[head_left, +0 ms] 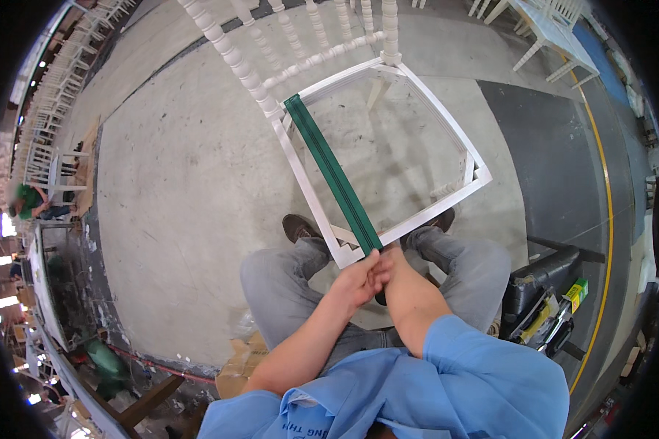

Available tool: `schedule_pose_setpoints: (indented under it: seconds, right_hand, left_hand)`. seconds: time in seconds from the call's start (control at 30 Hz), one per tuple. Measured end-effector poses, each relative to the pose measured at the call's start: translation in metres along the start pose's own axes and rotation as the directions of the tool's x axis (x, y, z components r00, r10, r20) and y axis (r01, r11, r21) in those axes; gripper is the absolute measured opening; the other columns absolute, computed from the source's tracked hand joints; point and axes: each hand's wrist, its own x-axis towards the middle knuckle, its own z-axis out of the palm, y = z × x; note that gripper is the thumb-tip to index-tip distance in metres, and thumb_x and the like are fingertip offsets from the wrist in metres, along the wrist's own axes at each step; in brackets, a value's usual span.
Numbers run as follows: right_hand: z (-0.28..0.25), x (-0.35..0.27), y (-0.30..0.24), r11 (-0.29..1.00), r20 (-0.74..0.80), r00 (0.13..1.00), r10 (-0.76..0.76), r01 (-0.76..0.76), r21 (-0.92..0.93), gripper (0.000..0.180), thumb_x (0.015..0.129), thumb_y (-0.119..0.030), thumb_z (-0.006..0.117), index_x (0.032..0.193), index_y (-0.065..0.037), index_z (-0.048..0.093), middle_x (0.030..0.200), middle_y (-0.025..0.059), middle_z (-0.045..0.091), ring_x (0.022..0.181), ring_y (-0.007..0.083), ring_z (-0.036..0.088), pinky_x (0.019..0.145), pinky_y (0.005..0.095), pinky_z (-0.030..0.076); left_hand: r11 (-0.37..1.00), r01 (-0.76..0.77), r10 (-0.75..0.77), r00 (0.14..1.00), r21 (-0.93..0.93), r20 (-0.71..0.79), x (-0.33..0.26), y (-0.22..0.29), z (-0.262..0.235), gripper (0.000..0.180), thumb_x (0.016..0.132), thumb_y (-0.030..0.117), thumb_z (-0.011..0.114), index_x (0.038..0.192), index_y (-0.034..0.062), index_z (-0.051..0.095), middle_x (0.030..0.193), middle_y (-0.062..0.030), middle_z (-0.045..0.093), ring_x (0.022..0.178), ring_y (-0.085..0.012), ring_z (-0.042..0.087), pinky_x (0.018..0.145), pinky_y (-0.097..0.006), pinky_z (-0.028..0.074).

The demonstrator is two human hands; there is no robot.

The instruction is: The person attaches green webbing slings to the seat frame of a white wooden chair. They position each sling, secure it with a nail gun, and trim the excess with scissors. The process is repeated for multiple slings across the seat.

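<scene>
Left hand (355,282): my fingers are closed on the near end of the green webbing strap (332,173), at the front rail of the seat frame.
Right hand (383,272): pressed against the left one — how its fingers stand I cannot tell, it is mostly hidden.
Strap: stretched from the front rail to the back rail, near the frame's left side.
Chair frame (447,124): white, open seat, standing on the concrete floor (176,183) between my knees.
Tool case (545,293): black, on the floor to my right — well apart from the frame.
</scene>
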Motion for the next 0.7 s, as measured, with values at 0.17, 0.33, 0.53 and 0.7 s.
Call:
schedule_pose_setpoints:
  seconds: [0.17,0.33,0.53,0.7]
  right_hand:
    - [0.005,0.04,0.0,0.938,-0.051,0.999,-0.02,0.001,-0.348,0.043,0.105,-0.04,0.057,0.078,-0.009,0.069,0.069,0.0043,0.067,0.06,0.023,0.067,0.056,0.0407,0.056]
    - [0.015,0.063,0.022,0.825,0.01,1.0,0.018,-0.01,-0.565,0.044,0.105,-0.04,0.057,0.077,-0.008,0.069,0.07,0.0057,0.068,0.062,0.0247,0.068,0.056,0.0423,0.055]
    - [0.02,0.106,0.027,0.71,0.045,0.996,0.082,-0.027,-0.704,0.046,0.105,-0.04,0.057,0.075,-0.007,0.069,0.072,0.0074,0.068,0.065,0.0268,0.069,0.057,0.0442,0.055]
    - [0.014,0.176,0.05,0.666,-0.051,0.992,0.112,-0.113,-0.737,0.049,0.102,-0.035,0.058,0.07,-0.002,0.074,0.084,0.0145,0.076,0.073,0.0279,0.075,0.061,0.0434,0.057]
  left_hand:
    - [0.982,-0.078,0.13,0.94,0.173,-0.317,-0.051,0.055,-0.042,0.019,0.103,0.025,0.067,0.11,0.0072,0.07,0.073,0.0011,0.063,0.059,-0.0133,0.06,0.05,-0.028,0.045]
    - [0.914,-0.395,0.245,0.712,-0.087,-0.658,0.028,0.102,-0.072,0.019,0.1,0.021,0.066,0.107,0.0034,0.068,0.077,-0.0038,0.064,0.062,-0.0187,0.061,0.053,-0.038,0.046]
    - [0.931,-0.287,0.203,0.921,-0.224,-0.334,0.108,0.098,-0.124,0.021,0.103,0.021,0.066,0.106,0.0,0.068,0.089,-0.0083,0.071,0.077,-0.0231,0.066,0.07,-0.041,0.057]
    - [0.613,-0.333,0.497,0.867,0.716,-0.022,0.134,0.092,-0.086,0.024,0.105,0.023,0.066,0.114,0.0018,0.07,0.103,-0.008,0.075,0.096,-0.0188,0.071,0.087,-0.03,0.057]
